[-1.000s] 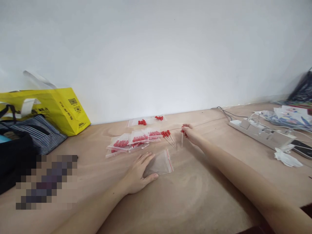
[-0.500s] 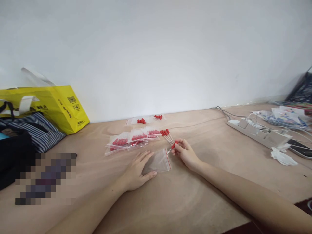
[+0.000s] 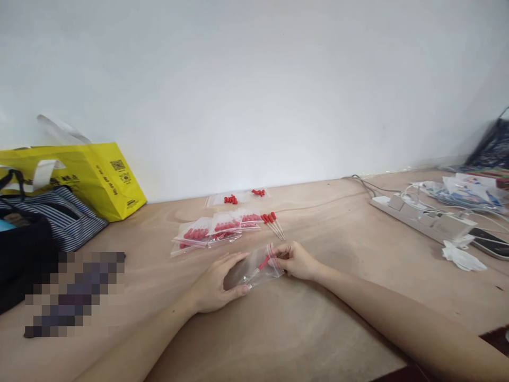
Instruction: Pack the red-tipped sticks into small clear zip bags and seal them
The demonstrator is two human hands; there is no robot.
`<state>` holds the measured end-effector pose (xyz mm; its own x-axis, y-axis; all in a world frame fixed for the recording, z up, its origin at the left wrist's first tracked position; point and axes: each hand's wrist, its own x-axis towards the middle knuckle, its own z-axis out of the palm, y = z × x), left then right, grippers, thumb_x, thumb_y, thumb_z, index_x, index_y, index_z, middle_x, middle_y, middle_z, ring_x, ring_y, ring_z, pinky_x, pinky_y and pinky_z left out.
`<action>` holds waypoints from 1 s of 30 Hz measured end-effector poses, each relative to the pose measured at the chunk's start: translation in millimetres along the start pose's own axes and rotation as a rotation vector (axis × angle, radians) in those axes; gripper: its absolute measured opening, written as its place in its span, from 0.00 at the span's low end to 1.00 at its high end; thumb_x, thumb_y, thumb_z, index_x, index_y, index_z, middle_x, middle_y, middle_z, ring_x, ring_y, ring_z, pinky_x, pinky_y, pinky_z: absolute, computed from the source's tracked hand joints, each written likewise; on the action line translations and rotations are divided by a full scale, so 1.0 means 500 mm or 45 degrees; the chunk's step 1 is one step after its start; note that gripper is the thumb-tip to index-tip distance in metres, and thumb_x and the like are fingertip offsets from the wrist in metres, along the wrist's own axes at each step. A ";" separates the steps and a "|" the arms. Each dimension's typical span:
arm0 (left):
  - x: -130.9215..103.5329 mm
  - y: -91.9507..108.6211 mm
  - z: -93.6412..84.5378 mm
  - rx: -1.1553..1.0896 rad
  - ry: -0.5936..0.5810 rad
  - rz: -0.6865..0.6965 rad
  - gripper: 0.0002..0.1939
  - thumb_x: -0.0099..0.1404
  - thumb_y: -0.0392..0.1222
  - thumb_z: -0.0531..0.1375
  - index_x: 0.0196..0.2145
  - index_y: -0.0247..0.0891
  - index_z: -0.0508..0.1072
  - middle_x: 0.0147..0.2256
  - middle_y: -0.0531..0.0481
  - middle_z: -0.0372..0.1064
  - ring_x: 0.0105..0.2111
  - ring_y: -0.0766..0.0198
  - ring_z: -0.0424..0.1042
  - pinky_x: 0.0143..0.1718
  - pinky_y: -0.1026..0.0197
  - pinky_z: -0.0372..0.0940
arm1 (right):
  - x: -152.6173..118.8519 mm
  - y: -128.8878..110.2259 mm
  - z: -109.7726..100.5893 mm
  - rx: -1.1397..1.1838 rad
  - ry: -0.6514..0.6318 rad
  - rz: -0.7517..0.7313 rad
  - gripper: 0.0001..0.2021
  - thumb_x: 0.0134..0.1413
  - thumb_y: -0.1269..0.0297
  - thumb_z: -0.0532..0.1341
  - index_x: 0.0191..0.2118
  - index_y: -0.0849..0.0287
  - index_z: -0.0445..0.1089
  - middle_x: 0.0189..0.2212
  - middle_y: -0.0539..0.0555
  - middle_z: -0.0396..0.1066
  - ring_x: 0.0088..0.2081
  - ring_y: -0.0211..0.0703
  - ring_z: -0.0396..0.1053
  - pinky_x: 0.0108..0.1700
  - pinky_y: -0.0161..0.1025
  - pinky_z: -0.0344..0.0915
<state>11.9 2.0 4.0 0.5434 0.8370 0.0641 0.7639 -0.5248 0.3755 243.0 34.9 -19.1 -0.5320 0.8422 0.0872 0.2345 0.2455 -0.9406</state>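
A clear zip bag point(image 3: 254, 276) with a red line along its mouth lies in front of me, the mouth facing right. My left hand point(image 3: 217, 281) rests at its closed end, fingers and thumb spread to either side and touching the plastic. At the mouth, my right hand point(image 3: 296, 261) pinches the red bulb of a dropper point(image 3: 263, 262), whose thin clear stem points left inside the bag. Just beyond, several more red-topped droppers point(image 3: 274, 225) lie side by side on the table. Filled zip bags point(image 3: 210, 231) of them overlap in a row behind my left hand.
Further bags with red bulbs point(image 3: 230, 199) lie by the wall. A yellow bag point(image 3: 119, 180) and a striped pouch point(image 3: 75, 217) stand left, near a pixelated patch. To the right are a power strip point(image 3: 421, 220), a phone point(image 3: 491, 244) and a crumpled tissue point(image 3: 463, 257).
My right hand has brought the dropper left and down through the bag's mouth, away from the loose droppers. The bag now bulges upward, and my left hand has shifted slightly left.
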 end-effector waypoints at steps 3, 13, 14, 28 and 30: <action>-0.004 -0.012 0.002 -0.011 0.011 0.003 0.30 0.58 0.55 0.54 0.56 0.43 0.55 0.56 0.46 0.54 0.55 0.51 0.53 0.53 0.48 0.53 | -0.003 0.001 -0.013 -0.127 -0.112 -0.249 0.10 0.49 0.65 0.56 0.32 0.59 0.73 0.33 0.52 0.69 0.33 0.36 0.65 0.37 0.33 0.61; -0.001 -0.015 0.006 0.006 0.031 0.050 0.29 0.58 0.55 0.54 0.55 0.42 0.56 0.56 0.45 0.53 0.55 0.50 0.52 0.54 0.45 0.50 | 0.159 0.052 -0.149 -0.242 0.726 0.388 0.05 0.40 0.66 0.59 0.25 0.62 0.69 0.21 0.51 0.69 0.24 0.36 0.64 0.25 0.31 0.56; -0.001 -0.016 0.006 0.007 0.032 0.060 0.29 0.58 0.55 0.54 0.55 0.42 0.56 0.56 0.45 0.54 0.55 0.50 0.53 0.54 0.45 0.50 | 0.183 0.057 -0.155 -0.266 0.767 0.422 0.06 0.39 0.65 0.59 0.24 0.62 0.69 0.20 0.52 0.68 0.24 0.37 0.64 0.24 0.31 0.56; -0.005 -0.004 0.001 -0.019 -0.007 0.048 0.28 0.59 0.52 0.55 0.55 0.41 0.55 0.56 0.46 0.53 0.56 0.52 0.52 0.55 0.46 0.50 | 0.250 0.065 -0.171 -0.116 0.908 0.551 0.07 0.42 0.65 0.59 0.20 0.62 0.63 0.16 0.54 0.65 0.17 0.36 0.60 0.18 0.33 0.53; -0.005 -0.004 0.001 -0.017 -0.001 0.038 0.29 0.59 0.53 0.54 0.55 0.41 0.55 0.56 0.45 0.53 0.56 0.51 0.52 0.54 0.46 0.51 | 0.205 0.060 -0.180 -0.005 0.973 0.461 0.08 0.48 0.63 0.54 0.24 0.61 0.62 0.18 0.52 0.65 0.16 0.32 0.57 0.17 0.31 0.53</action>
<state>9.3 0.9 2.8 0.5660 0.8210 0.0750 0.7428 -0.5472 0.3858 268.7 171.7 -8.9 0.2727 0.9619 -0.0205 0.2879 -0.1019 -0.9522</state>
